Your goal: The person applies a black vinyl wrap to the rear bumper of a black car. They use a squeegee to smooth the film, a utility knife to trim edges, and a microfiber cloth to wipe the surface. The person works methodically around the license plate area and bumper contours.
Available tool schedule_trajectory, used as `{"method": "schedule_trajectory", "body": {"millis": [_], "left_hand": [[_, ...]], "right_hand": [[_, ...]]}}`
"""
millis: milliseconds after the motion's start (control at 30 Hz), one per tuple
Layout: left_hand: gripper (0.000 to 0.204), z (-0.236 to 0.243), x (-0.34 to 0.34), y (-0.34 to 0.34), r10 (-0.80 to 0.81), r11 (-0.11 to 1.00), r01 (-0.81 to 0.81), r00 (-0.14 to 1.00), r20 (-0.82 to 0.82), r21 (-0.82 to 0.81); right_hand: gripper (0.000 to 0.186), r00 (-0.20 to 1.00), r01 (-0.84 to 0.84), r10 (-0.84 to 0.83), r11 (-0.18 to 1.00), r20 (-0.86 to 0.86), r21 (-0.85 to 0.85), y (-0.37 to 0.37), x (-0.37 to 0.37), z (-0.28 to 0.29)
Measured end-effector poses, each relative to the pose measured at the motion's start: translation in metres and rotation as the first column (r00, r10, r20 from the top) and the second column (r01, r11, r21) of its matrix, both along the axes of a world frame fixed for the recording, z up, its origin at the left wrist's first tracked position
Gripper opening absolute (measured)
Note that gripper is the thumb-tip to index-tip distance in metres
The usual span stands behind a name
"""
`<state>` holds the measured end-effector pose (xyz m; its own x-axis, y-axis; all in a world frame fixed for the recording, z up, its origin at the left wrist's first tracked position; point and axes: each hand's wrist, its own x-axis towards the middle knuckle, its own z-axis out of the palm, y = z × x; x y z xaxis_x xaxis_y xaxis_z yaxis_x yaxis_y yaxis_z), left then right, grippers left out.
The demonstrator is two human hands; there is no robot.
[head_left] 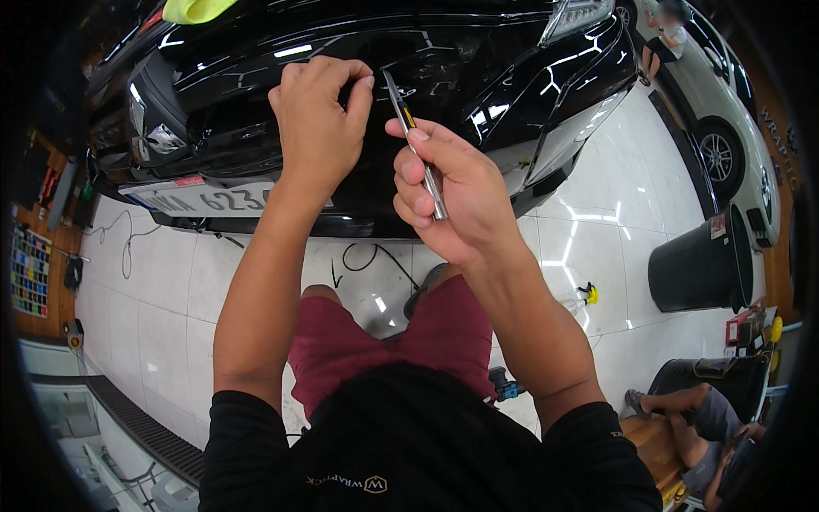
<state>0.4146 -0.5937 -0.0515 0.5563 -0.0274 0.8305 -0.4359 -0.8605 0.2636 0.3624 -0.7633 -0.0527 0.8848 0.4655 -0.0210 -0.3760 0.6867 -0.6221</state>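
My right hand (444, 183) is closed around a slim metal utility knife (401, 107), its blade tip angled up and to the left over a glossy black car (452, 68). Just left of the blade, my left hand (320, 124) has its fingers curled and thumb and index fingertips drawn together; whether they hold something small cannot be made out. Both hands are over the car's bodywork, above the bumper with its white number plate (153, 196). A chrome badge piece (153, 128) sits left of my hands, and a yellow-green cloth (192, 8) lies on the car at the top.
A white car (729, 111) stands at right with a person (661, 47) beside it. A dark bin (699, 260), a yellow-topped spray bottle (587, 293) and cables (375, 264) are on the tiled floor (136, 316). Another seated person (691, 418) is at lower right.
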Motion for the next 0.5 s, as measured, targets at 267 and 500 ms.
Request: {"method": "schedule_trajectory", "body": {"millis": [267, 500], "left_hand": [[0.006, -0.0049, 0.005, -0.0002, -0.038, 0.998, 0.04, 0.998, 0.053, -0.04], [0.007, -0.0082, 0.0045, -0.001, -0.039, 0.995, 0.047, 0.995, 0.088, -0.083]], "right_hand": [[0.026, 1.0, -0.018, 0.018, 1.0, -0.016, 0.014, -0.0038, 0.0022, -0.002], [0.029, 0.983, -0.18, 0.178, 0.982, 0.031, 0.059, -0.0078, -0.001, -0.002]]}}
